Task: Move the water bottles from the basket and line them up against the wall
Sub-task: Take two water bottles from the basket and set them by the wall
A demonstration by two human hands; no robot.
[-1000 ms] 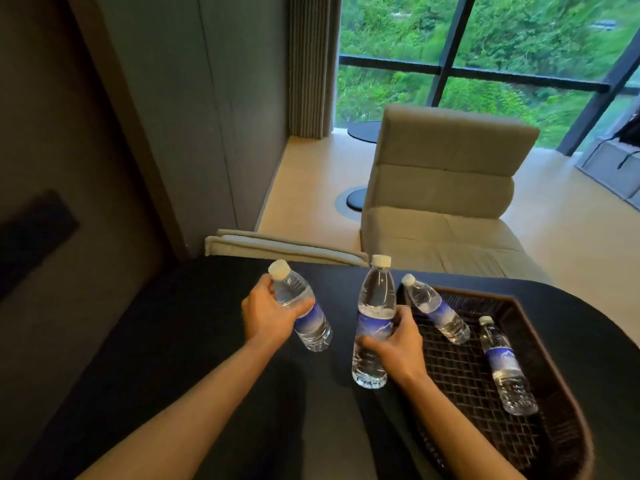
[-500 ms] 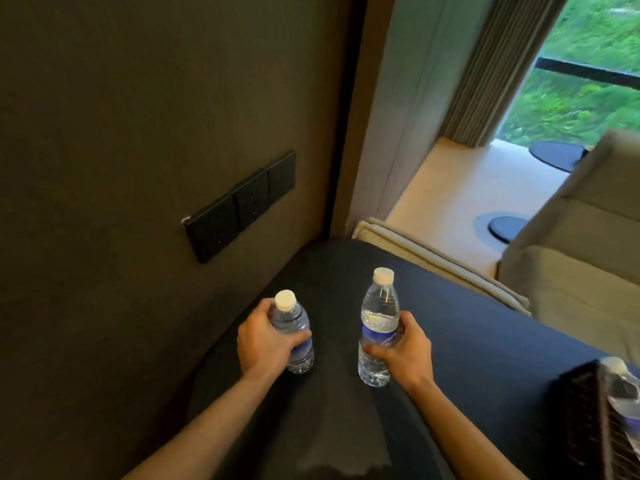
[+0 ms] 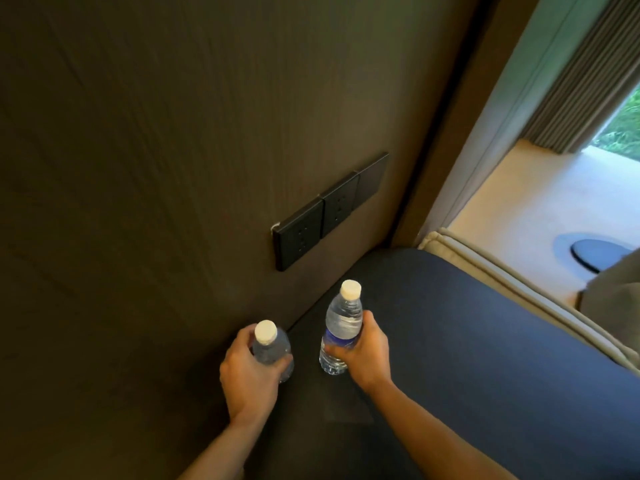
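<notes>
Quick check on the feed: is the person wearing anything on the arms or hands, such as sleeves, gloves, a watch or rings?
Nothing visible. The left hand and right hand are bare, without gloves. Both forearms are uncovered down to the frame edge, with no sleeve, watch or band. No rings show on the visible fingers.
</notes>
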